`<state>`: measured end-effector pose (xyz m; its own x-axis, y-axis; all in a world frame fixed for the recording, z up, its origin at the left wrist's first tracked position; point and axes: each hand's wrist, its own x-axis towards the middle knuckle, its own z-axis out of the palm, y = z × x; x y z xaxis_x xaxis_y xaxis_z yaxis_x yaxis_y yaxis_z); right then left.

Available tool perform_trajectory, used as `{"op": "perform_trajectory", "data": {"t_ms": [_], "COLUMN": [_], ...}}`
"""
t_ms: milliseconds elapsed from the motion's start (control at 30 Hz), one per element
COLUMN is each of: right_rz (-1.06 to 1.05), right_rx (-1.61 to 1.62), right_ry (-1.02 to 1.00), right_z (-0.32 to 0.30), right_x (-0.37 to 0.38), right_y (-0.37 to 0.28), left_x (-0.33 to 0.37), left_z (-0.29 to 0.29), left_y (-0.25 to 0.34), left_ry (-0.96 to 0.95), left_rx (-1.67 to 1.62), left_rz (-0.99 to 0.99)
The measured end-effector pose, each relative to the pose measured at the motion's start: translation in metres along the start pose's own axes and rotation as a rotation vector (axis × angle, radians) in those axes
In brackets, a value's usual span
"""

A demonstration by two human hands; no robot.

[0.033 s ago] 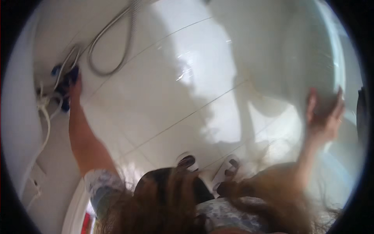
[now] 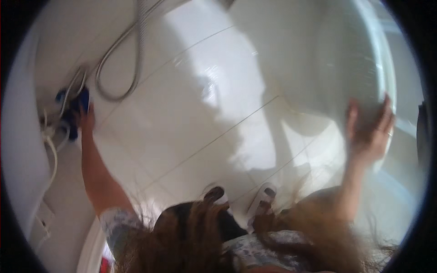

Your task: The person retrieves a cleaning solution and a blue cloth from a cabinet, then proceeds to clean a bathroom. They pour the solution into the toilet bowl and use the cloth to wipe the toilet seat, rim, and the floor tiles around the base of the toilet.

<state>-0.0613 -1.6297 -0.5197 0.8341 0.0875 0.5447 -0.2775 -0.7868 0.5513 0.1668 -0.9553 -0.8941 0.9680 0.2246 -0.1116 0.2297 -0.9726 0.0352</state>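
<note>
My left hand [image 2: 86,119] reaches to the left wall, its fingertips touching a dark blue object [image 2: 81,100]. The fingers look stretched out and apart, though blurred. What the blue object is I cannot make out; it may be cloth or plastic, and a thin metal loop crosses it. My right hand [image 2: 369,139] lies against a large pale curved surface [image 2: 337,68] on the right, fingers spread. Its outer fingers reach the whitish rim [image 2: 380,59] of that surface. No object shows in this hand.
A metal shower hose [image 2: 139,59] hangs in a loop at the upper left. White cord [image 2: 55,154] runs down the left side. Pale tiles [image 2: 191,123] carry bright sun patches and shadows. My shoes [image 2: 263,195] stand at the lower middle; loose hair [image 2: 186,236] hides part of the lower view.
The whole view has shifted slightly. My left hand has drawn back a little from the blue object, showing more of it. My right hand stays by the pale rim.
</note>
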Motion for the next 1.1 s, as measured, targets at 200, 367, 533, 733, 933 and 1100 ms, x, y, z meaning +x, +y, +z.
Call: {"op": "perform_trajectory", "data": {"t_ms": [200,367,533,733,933,1100], "right_rz": [0.14,0.148,0.124,0.133,0.108,0.106], "right_rx": [-0.001,0.039,0.027,0.016,-0.011,-0.005], "right_ry": [-0.107,-0.093,-0.103,-0.139,-0.151,-0.115], "right_z": [-0.01,-0.013,-0.015,-0.018,-0.025,-0.025], "right_x": [0.001,-0.005,-0.005,-0.004,0.004,0.007], "right_y": [0.002,-0.004,-0.002,-0.003,0.001,0.008], "left_x": [-0.076,-0.186,-0.232,-0.248,-0.311,-0.419], "left_z": [0.026,0.0,0.006,-0.027,-0.075,-0.039], "left_y": [-0.025,-0.008,0.092,0.299,0.446,0.477], "left_ry": [0.099,0.006,0.169,-0.357,-0.904,-0.701], "left_rx": [0.065,0.165,0.274,0.034,-0.093,-0.171], "left_rz": [0.091,-0.152,-0.254,0.071,0.941,1.278]}}
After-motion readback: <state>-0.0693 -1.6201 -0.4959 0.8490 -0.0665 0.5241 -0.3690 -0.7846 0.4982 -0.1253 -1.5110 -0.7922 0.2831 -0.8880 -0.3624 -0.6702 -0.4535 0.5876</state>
